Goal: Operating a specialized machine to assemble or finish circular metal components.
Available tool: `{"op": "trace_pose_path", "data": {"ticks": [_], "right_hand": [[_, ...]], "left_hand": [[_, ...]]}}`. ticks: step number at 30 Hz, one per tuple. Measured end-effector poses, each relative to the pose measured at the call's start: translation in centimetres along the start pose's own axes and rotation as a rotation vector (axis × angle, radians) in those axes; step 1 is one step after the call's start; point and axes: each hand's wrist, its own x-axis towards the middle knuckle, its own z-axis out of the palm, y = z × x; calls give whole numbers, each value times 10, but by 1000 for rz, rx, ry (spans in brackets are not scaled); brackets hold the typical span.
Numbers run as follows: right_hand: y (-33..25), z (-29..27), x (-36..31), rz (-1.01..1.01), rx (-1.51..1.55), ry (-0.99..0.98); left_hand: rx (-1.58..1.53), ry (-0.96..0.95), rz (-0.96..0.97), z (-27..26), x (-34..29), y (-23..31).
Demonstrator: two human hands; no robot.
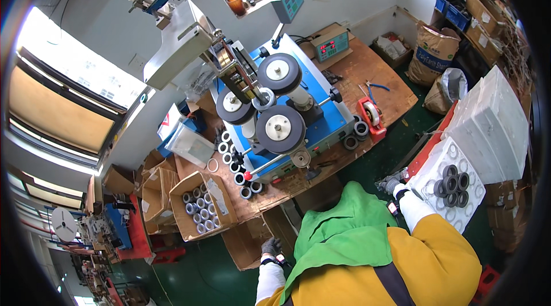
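My left hand (pixel 272 246), in a grey glove, hangs beside an open cardboard box (pixel 242 241) below the bench edge. Its fingers are loosely bent, and nothing shows in them. Also gloved in grey, my right hand (pixel 393 186) is at the left edge of a white tray (pixel 422 177); its fingers are too small to read. Several dark grey rings (pixel 451 184) stand grouped on that tray. Ahead, a blue winding machine (pixel 321 116) has three black rollers around a ring-shaped core (pixel 264 99).
Wound rings (pixel 201 208) fill a cardboard box at the bench's left; more rings (pixel 240 178) line the machine's left side. A red tape dispenser (pixel 372 115), blue pliers (pixel 372 89) and a control box (pixel 333 46) lie right. Stacked white trays (pixel 488 122) stand far right.
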Motion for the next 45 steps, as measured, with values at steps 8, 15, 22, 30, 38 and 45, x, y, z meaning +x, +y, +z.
{"op": "trace_pose_path", "data": {"ticks": [8, 15, 22, 30, 38, 45], "right_hand": [[-6, 1, 1, -21, 190, -49], [-23, -7, -20, -16, 129, 35], [-20, -17, -20, -15, 109, -19], [-24, -31, -19, -20, 5, 52], [15, -31, 24, -113, 13, 46], [10, -43, 22, -114, -87, 38]], "left_hand": [[63, 2, -66, -8, 12, -9], [46, 37, -84, -9, 11, -14], [44, 48, -52, 12, -5, -20], [66, 63, -10, 33, -21, -23], [13, 21, -20, 54, -29, -36], [159, 40, 33, 61, -30, -45]]}}
